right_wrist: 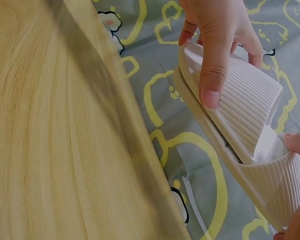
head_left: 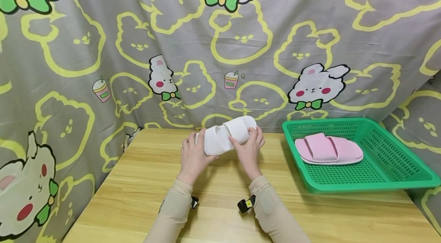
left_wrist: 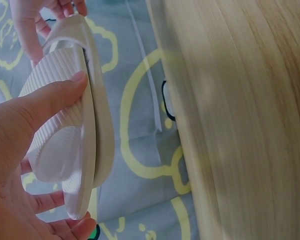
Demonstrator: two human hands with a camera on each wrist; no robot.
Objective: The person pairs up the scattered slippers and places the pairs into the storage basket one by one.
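Note:
A pair of white slippers [head_left: 211, 141] with ribbed straps is held above the wooden table [head_left: 220, 181], one nested against the other, heels at opposite ends. My left hand [head_left: 195, 155] grips the left end, its thumb lying along the edge of the nearer slipper [left_wrist: 88, 165] in the left wrist view. At the right end, my right hand [head_left: 249, 149] pinches the pair with its thumb near a strap. The right wrist view shows two soles [right_wrist: 210, 125] pressed together with a thin dark gap between them. Some fingers are hidden behind the slippers.
A green plastic basket [head_left: 365, 188] stands on the right of the table, with pink slippers [head_left: 318, 153] stacked inside at its left. A grey patterned curtain [head_left: 248, 51] hangs behind and at both sides of the table.

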